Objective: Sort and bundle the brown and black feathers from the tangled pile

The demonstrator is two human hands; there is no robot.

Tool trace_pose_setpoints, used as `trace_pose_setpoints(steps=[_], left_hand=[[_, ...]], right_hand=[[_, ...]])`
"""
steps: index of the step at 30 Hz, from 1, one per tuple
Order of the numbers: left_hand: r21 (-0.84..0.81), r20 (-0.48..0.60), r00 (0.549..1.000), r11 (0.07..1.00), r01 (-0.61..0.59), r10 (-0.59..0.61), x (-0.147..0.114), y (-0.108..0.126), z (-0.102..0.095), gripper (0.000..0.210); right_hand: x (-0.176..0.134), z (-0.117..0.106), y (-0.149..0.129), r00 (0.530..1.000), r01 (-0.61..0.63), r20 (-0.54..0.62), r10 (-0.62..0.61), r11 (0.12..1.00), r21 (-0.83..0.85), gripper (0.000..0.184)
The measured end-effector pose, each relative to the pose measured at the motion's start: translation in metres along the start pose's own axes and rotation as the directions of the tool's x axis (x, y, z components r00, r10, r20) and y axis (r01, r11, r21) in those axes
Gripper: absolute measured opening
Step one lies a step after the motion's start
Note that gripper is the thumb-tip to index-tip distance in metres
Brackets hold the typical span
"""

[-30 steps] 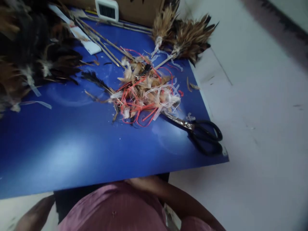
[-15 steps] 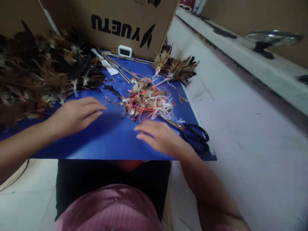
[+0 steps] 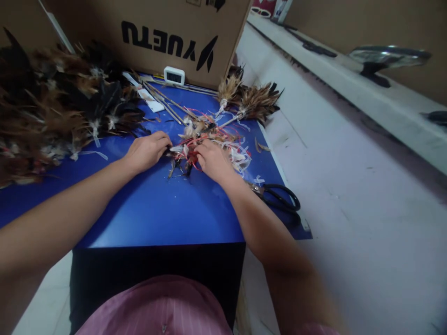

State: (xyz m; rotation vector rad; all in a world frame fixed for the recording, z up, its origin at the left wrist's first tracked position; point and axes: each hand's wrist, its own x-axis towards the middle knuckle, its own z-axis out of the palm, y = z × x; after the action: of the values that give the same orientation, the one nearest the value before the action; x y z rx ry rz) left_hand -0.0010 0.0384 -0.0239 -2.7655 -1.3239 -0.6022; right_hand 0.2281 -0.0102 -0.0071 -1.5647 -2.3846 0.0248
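Observation:
A tangled pile of red string [image 3: 191,157], white plastic strips [image 3: 240,156] and loose feathers [image 3: 190,129] lies on the blue tabletop [image 3: 153,209]. My left hand [image 3: 148,150] is at the pile's left edge, fingers curled together on a dark feather [image 3: 169,152] that they partly hide. My right hand [image 3: 214,160] rests on the front of the pile, its bent fingertips closed on red string. The scissors [image 3: 281,197], with black handles, lie beside my right forearm; the forearm and pile hide their blades.
Bundled brown and black feathers [image 3: 52,111] heap up at the left. Two feather dusters [image 3: 258,100] lie at the back right, near thin sticks [image 3: 164,100]. A white digital timer [image 3: 174,76] stands before a cardboard box [image 3: 167,28]. A pale wall [image 3: 335,163] borders the right.
Both hands have moved forward into the pile, my left one also to the right. Their fingers have closed on material there. Some dark feather bits have shifted toward the front.

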Motion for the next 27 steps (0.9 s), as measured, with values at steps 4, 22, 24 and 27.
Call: trace_pose_setpoints(steps=[4, 22, 24, 27], left_hand=[[-0.004, -0.005, 1.0, 1.0, -0.023, 0.023, -0.003, -0.004, 0.0, 0.03], [-0.028, -0.184, 0.941, 0.955, -0.294, 0.284, 0.034, -0.009, -0.013, 0.028], [-0.005, -0.129, 0.942, 0.95, -0.312, 0.309, 0.049, -0.009, -0.015, 0.03], [0.038, 0.0, 0.947, 0.947, -0.32, 0.32, 0.071, -0.01, -0.013, 0.034]], right_hand=[[-0.003, -0.003, 0.01, 0.995, -0.058, -0.077, 0.064, 0.996, 0.074, 0.029], [-0.007, -0.009, 0.027, 0.981, -0.132, -0.129, 0.144, 0.987, 0.097, 0.03], [-0.007, -0.01, 0.027, 0.982, -0.134, -0.125, 0.144, 0.988, 0.079, 0.031], [-0.008, -0.011, 0.027, 0.983, -0.149, -0.1, 0.153, 0.988, 0.046, 0.03]])
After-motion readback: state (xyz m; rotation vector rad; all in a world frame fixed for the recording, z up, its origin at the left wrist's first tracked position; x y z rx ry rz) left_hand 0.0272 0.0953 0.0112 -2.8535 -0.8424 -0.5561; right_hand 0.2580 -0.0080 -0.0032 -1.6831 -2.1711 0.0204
